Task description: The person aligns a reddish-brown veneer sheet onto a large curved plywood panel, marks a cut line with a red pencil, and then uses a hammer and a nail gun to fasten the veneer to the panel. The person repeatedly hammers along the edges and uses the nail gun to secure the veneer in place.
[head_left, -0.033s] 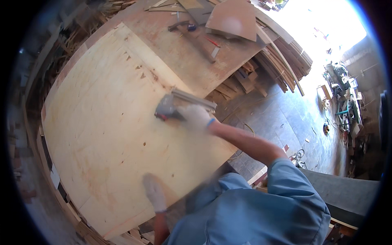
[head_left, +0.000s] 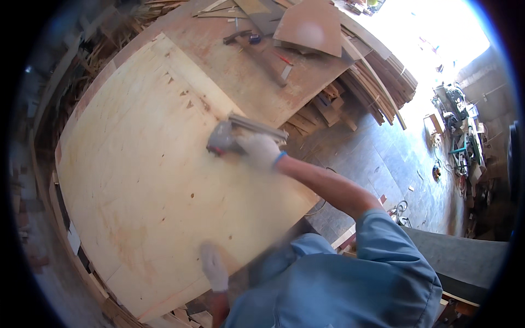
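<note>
A large pale plywood sheet (head_left: 147, 180) with small knots and dark marks lies in front of me. My right hand (head_left: 261, 151), in a white glove with a blue cuff, is closed round the handle of a grey nail gun (head_left: 221, 139). The gun's nose is low over the sheet, near its right edge; I cannot tell whether it touches the wood. Its long straight magazine runs beside my hand. My left hand (head_left: 214, 269), also gloved, rests on the sheet by the near edge, fingers stretched out and slightly blurred.
Past the sheet, a brown board surface holds a hammer (head_left: 262, 60), a tape measure (head_left: 255, 39), a red pencil (head_left: 283, 58) and a brown panel (head_left: 309, 27). Stacked wood strips (head_left: 377, 82) stand at the far right. A hose (head_left: 322, 205) lies on the grey floor.
My left hand has slid slightly right and nearer to me along the sheet. My right hand and the nail gun have barely shifted.
</note>
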Demonstrator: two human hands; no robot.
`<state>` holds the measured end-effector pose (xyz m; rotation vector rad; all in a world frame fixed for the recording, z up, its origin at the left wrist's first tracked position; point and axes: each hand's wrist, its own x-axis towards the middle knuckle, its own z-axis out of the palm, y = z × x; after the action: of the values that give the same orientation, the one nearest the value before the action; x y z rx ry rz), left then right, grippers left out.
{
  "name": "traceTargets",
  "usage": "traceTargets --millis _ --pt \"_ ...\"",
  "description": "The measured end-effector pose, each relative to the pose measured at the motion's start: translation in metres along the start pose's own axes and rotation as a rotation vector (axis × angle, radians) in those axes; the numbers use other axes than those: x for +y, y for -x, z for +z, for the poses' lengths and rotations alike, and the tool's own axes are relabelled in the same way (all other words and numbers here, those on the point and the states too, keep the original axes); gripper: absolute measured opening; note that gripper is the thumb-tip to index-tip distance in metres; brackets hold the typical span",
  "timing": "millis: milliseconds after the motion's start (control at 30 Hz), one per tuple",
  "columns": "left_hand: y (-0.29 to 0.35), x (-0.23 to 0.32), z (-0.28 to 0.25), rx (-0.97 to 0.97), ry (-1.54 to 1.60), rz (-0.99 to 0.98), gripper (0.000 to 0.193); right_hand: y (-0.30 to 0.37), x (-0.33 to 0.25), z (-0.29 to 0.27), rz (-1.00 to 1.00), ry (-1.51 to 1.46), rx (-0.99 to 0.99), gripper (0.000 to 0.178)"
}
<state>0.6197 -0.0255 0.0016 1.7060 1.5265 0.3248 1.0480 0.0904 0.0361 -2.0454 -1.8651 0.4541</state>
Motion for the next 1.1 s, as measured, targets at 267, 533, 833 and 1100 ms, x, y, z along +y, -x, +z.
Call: traceTargets --millis 267,533,833,1100 --pt "0.115 0.046 0.076 -0.131 0.355 -0.425 0.040 -0.073 0.215 -0.106 0.054 0.488 0.328 0.008" --pt "0.080 0.065 0.143 -0.052 -0.062 -0.070 0.036 -0.060 0.457 -0.165 0.828 -1.645 0.872 0.049" --pt "0.054 0.110 0.139 -0.022 0.021 -0.329 0.048 -0.056 0.306 -0.142 0.279 -0.150 0.507 0.039" --pt "0.059 0.084 0.152 0.046 0.906 -0.619 0.053 -0.084 0.146 -0.068 -0.258 0.079 0.118 0.046"
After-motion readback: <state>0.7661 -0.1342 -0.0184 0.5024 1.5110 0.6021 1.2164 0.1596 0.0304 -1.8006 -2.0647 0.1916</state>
